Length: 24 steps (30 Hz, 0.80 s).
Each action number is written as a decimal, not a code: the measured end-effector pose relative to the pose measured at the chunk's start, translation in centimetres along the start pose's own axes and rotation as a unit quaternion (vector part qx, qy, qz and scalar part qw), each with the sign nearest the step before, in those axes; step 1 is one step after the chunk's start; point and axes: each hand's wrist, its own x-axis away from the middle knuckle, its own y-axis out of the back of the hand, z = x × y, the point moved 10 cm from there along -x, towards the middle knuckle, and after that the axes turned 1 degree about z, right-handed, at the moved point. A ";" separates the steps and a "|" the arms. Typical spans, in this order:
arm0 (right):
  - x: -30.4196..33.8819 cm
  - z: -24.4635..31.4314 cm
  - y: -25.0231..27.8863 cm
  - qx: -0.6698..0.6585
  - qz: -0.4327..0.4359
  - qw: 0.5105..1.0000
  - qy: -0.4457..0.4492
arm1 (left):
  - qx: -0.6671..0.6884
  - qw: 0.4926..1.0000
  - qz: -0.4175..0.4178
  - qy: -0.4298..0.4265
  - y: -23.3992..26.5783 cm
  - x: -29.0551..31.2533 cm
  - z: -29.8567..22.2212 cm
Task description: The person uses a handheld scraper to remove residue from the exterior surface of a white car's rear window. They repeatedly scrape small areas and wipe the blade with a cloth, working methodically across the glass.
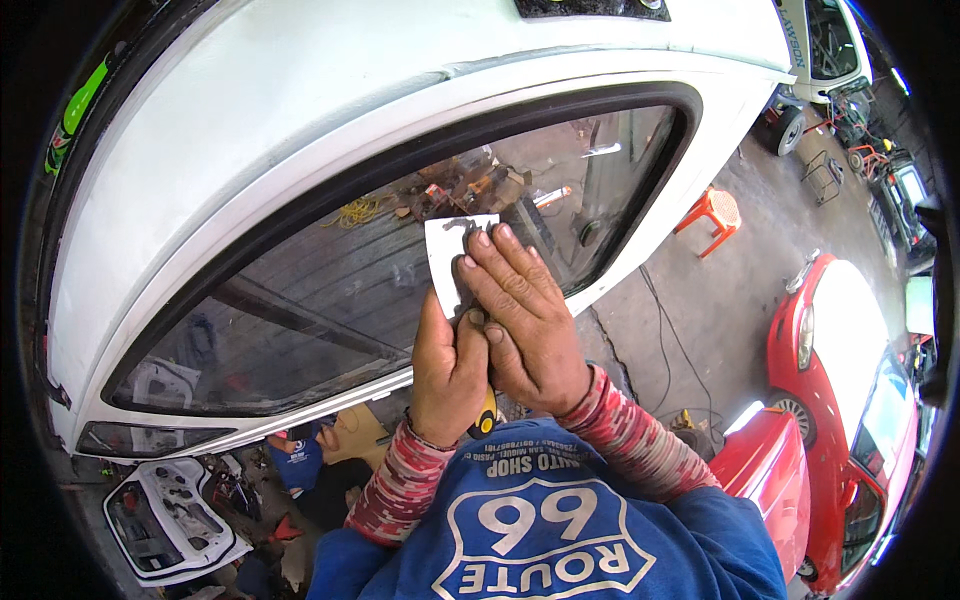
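A small white sheet with dark grey patches is between my hands, in front of the van's dark side window. My left hand grips its lower part, thumb on the near side; its other fingers are mostly hidden behind the sheet. My right hand lies over the sheet's right side with its fingers stretched out flat. Both thumbs come close together at the sheet's lower end. Whether the sheet touches the glass, I cannot tell. Patterned red sleeves cover both my forearms.
White bodywork surrounds the window. An orange stool and cables are on the floor to the right, near a red car. At lower left, a person in blue is beside a loose white door.
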 end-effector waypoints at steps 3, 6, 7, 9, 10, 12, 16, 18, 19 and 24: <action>-0.3 0.3 -0.3 -0.019 0.008 1.000 -0.006 | -0.028 1.000 0.006 -0.002 0.0 -0.1 -1.0; -0.7 0.6 -0.4 -0.042 0.015 0.999 -0.005 | -0.070 0.997 -0.012 0.019 0.6 -0.4 -1.6; -0.7 0.3 0.2 -0.044 -0.009 0.999 -0.016 | -0.061 0.998 0.007 0.001 0.3 -0.6 -2.3; -0.9 -0.1 0.7 -0.040 -0.015 0.999 -0.024 | -0.055 0.998 0.027 -0.001 0.1 -0.9 -2.8; -1.0 -0.1 0.9 -0.043 -0.025 0.999 -0.023 | -0.092 0.995 0.039 0.015 -0.1 -0.9 -2.8; -1.0 0.4 0.4 -0.045 0.006 0.999 0.001 | -0.124 0.992 0.025 0.011 0.1 -0.9 -3.3; -1.0 0.1 0.8 -0.076 -0.005 0.997 -0.016 | -0.139 0.990 0.027 -0.014 -0.2 -1.1 -4.3; -1.0 -0.2 1.3 -0.064 -0.012 0.997 -0.032 | -0.141 0.990 0.030 0.004 -0.2 -1.2 -4.1; -1.1 0.1 1.5 -0.071 -0.009 0.997 -0.015 | -0.148 0.988 0.041 0.009 -0.4 -1.4 -4.0; -1.4 0.4 2.1 -0.132 -0.007 0.991 -0.016 | -0.192 0.979 0.044 -0.050 -0.2 -2.1 -5.4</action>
